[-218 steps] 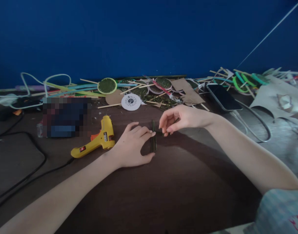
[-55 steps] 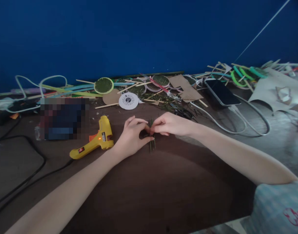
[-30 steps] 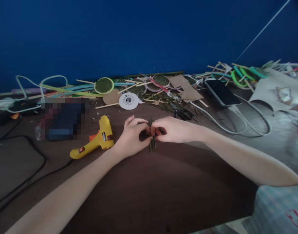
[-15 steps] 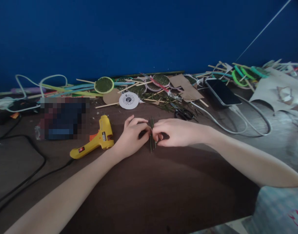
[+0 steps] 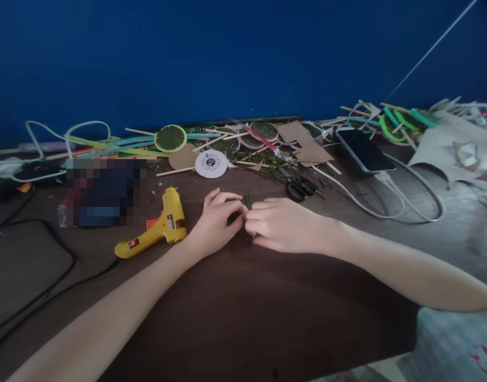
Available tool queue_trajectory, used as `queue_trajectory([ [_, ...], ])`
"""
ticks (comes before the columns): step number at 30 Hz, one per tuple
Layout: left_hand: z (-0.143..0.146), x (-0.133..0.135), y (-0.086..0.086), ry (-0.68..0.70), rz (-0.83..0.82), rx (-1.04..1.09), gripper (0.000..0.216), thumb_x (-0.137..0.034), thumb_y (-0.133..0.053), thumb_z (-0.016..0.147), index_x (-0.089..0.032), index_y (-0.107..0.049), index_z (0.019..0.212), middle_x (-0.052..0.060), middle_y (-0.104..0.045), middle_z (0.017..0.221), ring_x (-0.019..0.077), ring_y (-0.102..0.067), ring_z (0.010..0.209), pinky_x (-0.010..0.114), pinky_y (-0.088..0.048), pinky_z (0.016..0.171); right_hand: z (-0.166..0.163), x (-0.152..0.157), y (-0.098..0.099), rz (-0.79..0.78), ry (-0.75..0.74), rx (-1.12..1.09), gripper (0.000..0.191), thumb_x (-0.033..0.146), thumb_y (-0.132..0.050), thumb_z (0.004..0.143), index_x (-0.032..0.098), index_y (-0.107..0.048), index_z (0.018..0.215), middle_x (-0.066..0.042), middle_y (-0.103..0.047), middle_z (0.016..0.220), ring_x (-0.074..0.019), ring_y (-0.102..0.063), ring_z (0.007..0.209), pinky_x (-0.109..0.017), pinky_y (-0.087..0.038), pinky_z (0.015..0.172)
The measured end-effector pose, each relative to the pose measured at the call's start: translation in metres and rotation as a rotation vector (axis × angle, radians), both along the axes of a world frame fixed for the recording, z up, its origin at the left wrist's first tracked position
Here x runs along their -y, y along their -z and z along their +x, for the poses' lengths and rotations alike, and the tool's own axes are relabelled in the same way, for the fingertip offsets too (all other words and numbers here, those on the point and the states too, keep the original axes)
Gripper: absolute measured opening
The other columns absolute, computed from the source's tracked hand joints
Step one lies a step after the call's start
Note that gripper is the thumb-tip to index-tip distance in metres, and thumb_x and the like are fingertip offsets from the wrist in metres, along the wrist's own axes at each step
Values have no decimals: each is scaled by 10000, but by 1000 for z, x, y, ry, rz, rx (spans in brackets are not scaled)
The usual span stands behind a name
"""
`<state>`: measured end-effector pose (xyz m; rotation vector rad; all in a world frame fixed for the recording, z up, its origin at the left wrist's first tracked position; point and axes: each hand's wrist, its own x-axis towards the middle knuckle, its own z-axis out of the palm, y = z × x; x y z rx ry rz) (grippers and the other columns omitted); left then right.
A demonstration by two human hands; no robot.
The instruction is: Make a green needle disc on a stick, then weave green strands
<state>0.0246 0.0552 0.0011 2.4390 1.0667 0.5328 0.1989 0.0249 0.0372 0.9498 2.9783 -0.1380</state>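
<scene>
A small bunch of thin green stalks (image 5: 248,200) lies upright in the picture between my hands, mostly hidden by the right one. My left hand (image 5: 219,217) pinches the left side of the bunch between thumb and forefinger, its other fingers raised. From the right, my right hand (image 5: 279,225) has its fingers curled closed over the middle and lower part of the stalks. Left of my left hand, a yellow hot glue gun (image 5: 169,220) lies on its side with an orange trigger. Black-handled scissors (image 5: 301,188) rest beyond my right hand.
Along the blue wall (image 5: 227,58) lies a pile of wooden sticks, green-filled rings, cardboard (image 5: 302,140) and cut stalks. A white printed disc (image 5: 211,164) is in front of it. A phone (image 5: 365,151) with a white cable lies right. Black cords (image 5: 63,239) cross the left side.
My right hand has moved slightly down and its fingers have closed further over the stalks, covering their lower ends. My left hand stays in place.
</scene>
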Motion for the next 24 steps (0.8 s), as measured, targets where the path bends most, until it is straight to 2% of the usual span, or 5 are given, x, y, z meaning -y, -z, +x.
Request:
queue_trajectory([
  [10, -1, 0, -1, 3, 3, -13, 121, -126, -495, 800, -205, -587, 794, 31, -627, 983, 182, -516, 1106, 485, -174, 1082, -1, -2, -2, -89, -20, -29, 139, 141, -508, 826, 125, -632, 765, -77, -640, 796, -195, -552, 831, -309, -402, 739],
  [18, -1, 0, -1, -1, -1, -4, 113, -125, -497, 789, -196, -584, 781, 30, -630, 972, 183, -519, 1106, 477, -167, 1084, 4, -8, -5, -244, 37, -112, 170, 118, -488, 827, 146, -597, 700, -44, -601, 748, -155, -507, 737, -278, -368, 641],
  [20, -1, 0, -1, 0, -9, 0, 104, -125, -503, 778, -197, -572, 752, 24, -633, 957, 185, -517, 1109, 474, -169, 1085, 5, -10, -6, -239, 51, -161, 152, 113, -498, 819, 152, -595, 709, -38, -596, 746, -155, -496, 747, -279, -370, 657],
  [24, -2, 0, 0, 3, -12, -3, 96, -119, -503, 764, -199, -552, 741, 22, -637, 965, 188, -509, 1122, 478, -164, 1088, 7, -10, -4, -128, 1, -165, 119, 124, -514, 825, 142, -614, 763, -62, -621, 822, -191, -503, 847, -321, -386, 773],
])
